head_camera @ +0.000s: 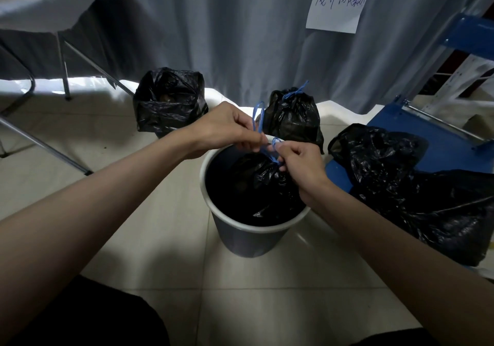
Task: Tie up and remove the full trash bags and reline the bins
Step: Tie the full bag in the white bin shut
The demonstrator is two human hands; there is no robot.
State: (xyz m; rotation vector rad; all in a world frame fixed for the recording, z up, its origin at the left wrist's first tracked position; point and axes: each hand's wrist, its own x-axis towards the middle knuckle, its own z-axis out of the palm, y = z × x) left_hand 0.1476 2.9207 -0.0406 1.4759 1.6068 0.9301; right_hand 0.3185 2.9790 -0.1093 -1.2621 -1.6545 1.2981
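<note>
Pinching the blue drawstring (263, 142) from both sides, the left hand (227, 129) and right hand (299, 161) each keep a closed grip on its loops — just above the gathered black bag (264, 185), which sits inside the white-rimmed bin (240, 228) on the tiled floor (149, 212).

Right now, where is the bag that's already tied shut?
The tied bag stands on the floor just behind the bin, at centre of the head view, in front of the curtain, between two other black bags.
</note>
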